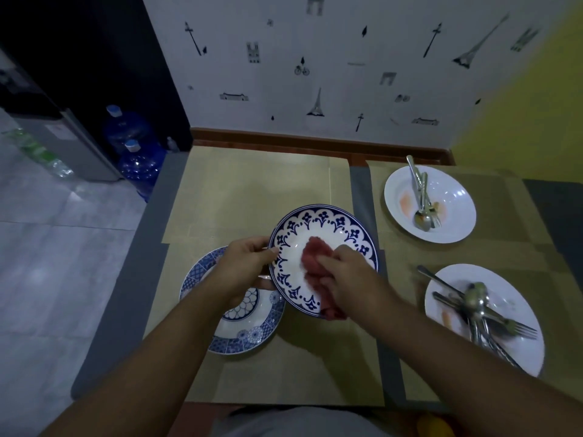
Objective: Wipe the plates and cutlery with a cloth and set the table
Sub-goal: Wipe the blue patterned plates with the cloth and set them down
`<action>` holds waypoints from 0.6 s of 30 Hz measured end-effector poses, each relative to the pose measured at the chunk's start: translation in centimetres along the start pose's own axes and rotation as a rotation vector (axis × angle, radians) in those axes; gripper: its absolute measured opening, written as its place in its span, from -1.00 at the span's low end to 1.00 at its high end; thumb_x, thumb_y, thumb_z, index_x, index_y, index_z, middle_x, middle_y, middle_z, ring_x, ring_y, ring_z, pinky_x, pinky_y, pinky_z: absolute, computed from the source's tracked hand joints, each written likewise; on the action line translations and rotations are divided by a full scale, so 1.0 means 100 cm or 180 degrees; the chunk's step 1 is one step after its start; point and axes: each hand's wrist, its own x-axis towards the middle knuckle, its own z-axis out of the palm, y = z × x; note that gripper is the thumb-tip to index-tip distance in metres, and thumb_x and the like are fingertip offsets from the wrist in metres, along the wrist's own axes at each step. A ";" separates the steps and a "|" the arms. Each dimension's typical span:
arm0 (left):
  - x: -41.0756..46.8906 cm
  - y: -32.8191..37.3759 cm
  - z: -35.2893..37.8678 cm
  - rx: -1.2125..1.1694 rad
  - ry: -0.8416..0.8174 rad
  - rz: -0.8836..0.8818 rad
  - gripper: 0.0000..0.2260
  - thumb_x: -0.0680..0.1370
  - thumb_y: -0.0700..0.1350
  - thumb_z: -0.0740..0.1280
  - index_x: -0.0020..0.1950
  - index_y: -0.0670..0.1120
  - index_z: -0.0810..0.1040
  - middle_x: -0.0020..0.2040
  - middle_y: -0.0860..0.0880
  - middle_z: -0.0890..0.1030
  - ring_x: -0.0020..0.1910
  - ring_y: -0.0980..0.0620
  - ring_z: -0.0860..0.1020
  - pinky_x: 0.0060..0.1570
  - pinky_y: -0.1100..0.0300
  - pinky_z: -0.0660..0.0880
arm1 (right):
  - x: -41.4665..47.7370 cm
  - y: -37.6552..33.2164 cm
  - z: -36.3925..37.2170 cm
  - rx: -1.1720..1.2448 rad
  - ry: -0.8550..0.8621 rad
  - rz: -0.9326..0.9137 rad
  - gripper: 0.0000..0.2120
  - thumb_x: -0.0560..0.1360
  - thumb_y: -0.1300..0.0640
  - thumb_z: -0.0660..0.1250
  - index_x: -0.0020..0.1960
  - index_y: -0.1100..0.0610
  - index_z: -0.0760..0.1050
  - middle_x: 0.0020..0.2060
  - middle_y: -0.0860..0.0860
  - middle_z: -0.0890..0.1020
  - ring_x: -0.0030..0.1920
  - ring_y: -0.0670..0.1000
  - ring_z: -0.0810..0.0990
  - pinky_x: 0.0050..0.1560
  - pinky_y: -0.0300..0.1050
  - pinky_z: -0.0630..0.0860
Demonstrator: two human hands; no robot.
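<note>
One blue-flowered plate (321,228) held tilted over the counter (252,184): left grip (244,266) pinching its rim, right grip (347,275) closed round a red cloth (315,250) pressed on its face. Another patterned plate (239,329) lying just beneath.

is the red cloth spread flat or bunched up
Bunched up: the red cloth is a crumpled wad gripped by the right hand against the blue-rimmed white plate that the left hand holds.

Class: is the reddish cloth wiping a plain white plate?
No, the right hand grips the reddish cloth against the blue-flower-rimmed plate that the left hand holds.
</note>
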 end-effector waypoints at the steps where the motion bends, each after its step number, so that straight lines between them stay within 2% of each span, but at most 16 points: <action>1: -0.001 0.000 0.002 -0.0005 -0.0052 -0.0008 -0.81 0.66 -0.22 0.26 0.18 -0.09 0.64 -0.05 -0.15 0.74 -0.12 -0.10 0.72 -0.24 0.03 0.65 | 0.000 -0.005 0.004 0.0362 -0.0075 0.0005 -0.72 0.57 0.09 0.29 0.25 0.09 0.38 0.18 0.04 0.41 0.00 -0.07 0.49 -0.15 -0.34 0.48; 2: -0.002 -0.001 0.004 -0.0002 -0.0100 -0.0013 -0.81 0.66 -0.21 0.26 0.16 -0.09 0.65 -0.04 -0.15 0.73 -0.13 -0.10 0.72 -0.23 0.02 0.65 | 0.001 -0.008 0.005 0.0468 -0.0203 -0.0143 -0.64 0.55 0.06 0.32 0.30 0.09 0.35 0.25 0.05 0.35 0.09 -0.04 0.47 -0.01 -0.26 0.52; 4: -0.003 -0.001 0.003 0.0009 -0.0162 -0.0004 -0.81 0.66 -0.19 0.26 0.16 -0.08 0.66 -0.03 -0.16 0.74 -0.11 -0.11 0.72 -0.18 -0.02 0.66 | 0.003 -0.007 0.000 0.0412 -0.0609 -0.0371 -0.42 0.52 0.01 0.36 0.47 0.08 0.23 0.41 0.02 0.17 0.33 0.02 0.30 0.32 -0.13 0.38; 5: -0.003 -0.001 0.002 -0.0002 -0.0175 0.0000 -0.81 0.66 -0.19 0.26 0.16 -0.08 0.66 -0.02 -0.17 0.73 -0.10 -0.11 0.72 -0.16 -0.04 0.67 | 0.005 -0.004 -0.003 0.0369 -0.0772 -0.0445 -0.35 0.52 0.02 0.36 0.51 0.04 0.16 0.45 0.00 0.12 0.36 0.04 0.27 0.36 -0.11 0.36; 7: -0.003 -0.001 0.000 -0.0037 -0.0184 0.0002 -0.80 0.67 -0.19 0.25 0.19 -0.10 0.65 0.01 -0.19 0.73 -0.06 -0.14 0.71 -0.14 -0.05 0.67 | 0.006 0.004 -0.008 -0.0017 -0.0667 -0.1006 -0.39 0.54 0.06 0.35 0.51 -0.06 0.17 0.43 0.02 0.20 0.31 0.09 0.39 0.27 -0.06 0.48; 9: -0.002 0.000 0.002 -0.0025 -0.0182 0.0010 -0.80 0.67 -0.20 0.25 0.21 -0.10 0.64 0.02 -0.18 0.73 -0.03 -0.15 0.72 -0.17 -0.02 0.66 | 0.005 0.006 -0.002 -0.0081 -0.0557 -0.1217 -0.39 0.50 0.16 0.39 0.49 -0.05 0.26 0.42 0.04 0.26 0.33 0.13 0.36 0.28 0.03 0.43; 10: -0.002 0.001 0.004 0.0003 -0.0180 0.0013 -0.80 0.67 -0.20 0.25 0.21 -0.09 0.64 0.02 -0.18 0.73 -0.04 -0.15 0.72 -0.20 0.01 0.66 | 0.005 0.005 0.003 -0.0135 -0.0569 -0.1105 -0.35 0.46 0.20 0.40 0.49 -0.03 0.27 0.43 0.05 0.28 0.36 0.13 0.30 0.32 0.05 0.38; 11: -0.001 0.001 0.006 0.0041 -0.0178 0.0015 -0.80 0.67 -0.21 0.26 0.21 -0.09 0.64 0.01 -0.16 0.73 -0.06 -0.13 0.73 -0.23 0.04 0.65 | 0.006 0.004 0.007 -0.0276 -0.0360 -0.1126 -0.34 0.45 0.21 0.40 0.49 0.00 0.28 0.42 0.06 0.31 0.35 0.13 0.28 0.31 0.06 0.38; 14: 0.000 0.000 0.009 0.0144 -0.0179 0.0028 -0.79 0.67 -0.22 0.25 0.20 -0.08 0.65 -0.01 -0.15 0.73 -0.06 -0.11 0.73 -0.24 0.05 0.65 | 0.017 0.000 0.013 -0.0465 0.0244 -0.1055 -0.47 0.49 0.14 0.35 0.44 0.10 0.37 0.31 0.07 0.46 0.26 0.13 0.33 0.11 0.01 0.51; 18: 0.000 0.000 0.005 -0.0022 -0.0082 0.0077 -0.79 0.66 -0.23 0.26 0.20 -0.09 0.64 0.01 -0.17 0.73 -0.05 -0.13 0.72 -0.22 0.03 0.65 | 0.035 0.004 0.009 -0.0724 0.0590 -0.0997 -0.60 0.53 0.06 0.25 0.35 0.08 0.41 0.23 0.07 0.49 0.18 0.10 0.43 0.03 0.07 0.55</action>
